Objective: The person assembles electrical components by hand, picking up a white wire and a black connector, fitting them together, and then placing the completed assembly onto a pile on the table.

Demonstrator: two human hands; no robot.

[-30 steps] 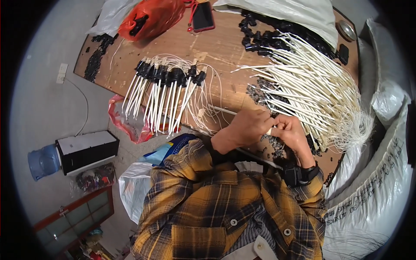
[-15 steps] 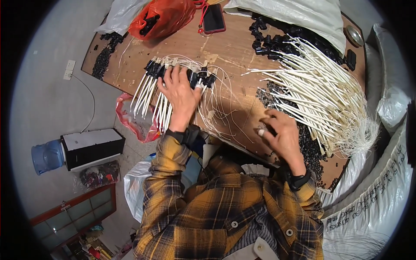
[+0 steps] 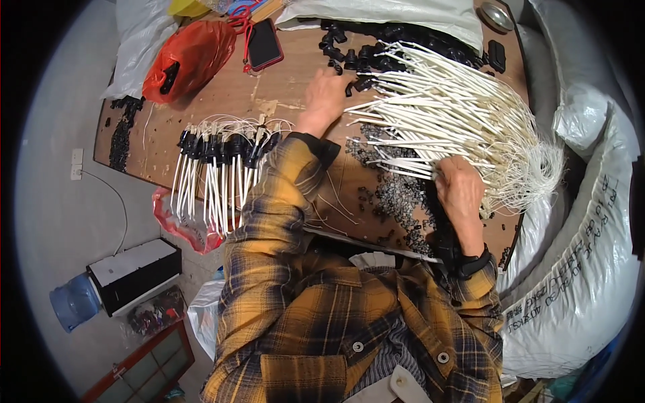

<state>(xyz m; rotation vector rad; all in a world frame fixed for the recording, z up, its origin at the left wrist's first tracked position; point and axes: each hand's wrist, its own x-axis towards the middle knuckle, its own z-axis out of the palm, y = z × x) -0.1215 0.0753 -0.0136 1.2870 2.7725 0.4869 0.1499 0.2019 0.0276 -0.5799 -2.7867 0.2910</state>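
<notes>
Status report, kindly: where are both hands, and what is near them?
Left hand at black fittings. Right hand at near edge of white rods; both grips unclear. Thin threads bunched at rods' right end.

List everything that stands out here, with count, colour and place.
table: one, brown, centre
loose rods: many, white, table's right
rods with black fittings: many, white, table's left
loose fittings: many, black, far side
small pieces: many, dark, near side
phone: one, black and red, far side
red bag: one, red, far left
pink bag: one, pink, below left edge
sacks: several, white, far and right sides
bottle: one, blue, lower left
box: one, black and white, beside bottle
sleeves: two, yellow-black, centre
left hand: one, at loose fittings
right hand: one, at loose rods
</notes>
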